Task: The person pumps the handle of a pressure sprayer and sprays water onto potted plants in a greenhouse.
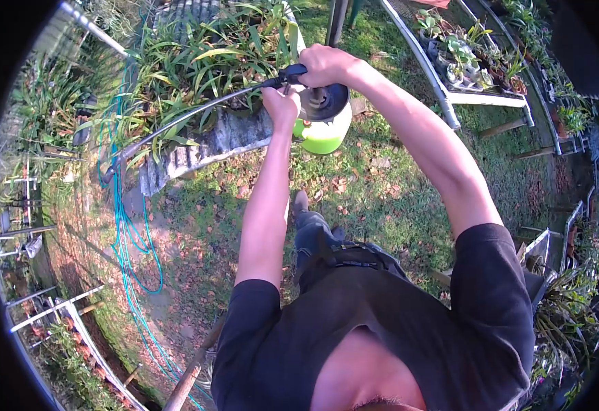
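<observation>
A pump garden sprayer with a lime-green tank (pixel 328 135) and a black top (pixel 325 103) is held out in front of me, above the grass. My right hand (pixel 328 65) is closed round the black spray handle (pixel 292 71) just above the tank. Beside the tank top, my left hand (pixel 282 107) is closed on the sprayer near the base of the wand; its fingers are partly hidden. From there the thin metal wand (pixel 196 111) stretches left and down, its nozzle end (pixel 111 171) past the edge of the plant bench.
Leafy potted plants (pixel 210 51) crowd a corrugated-sheet bench (pixel 207 147) ahead on the left. A turquoise hose (pixel 125 253) trails along the ground at left. To the right stands a metal-framed rack (pixel 488 100) with potted plants. Fallen leaves lie on the grass (pixel 381 205).
</observation>
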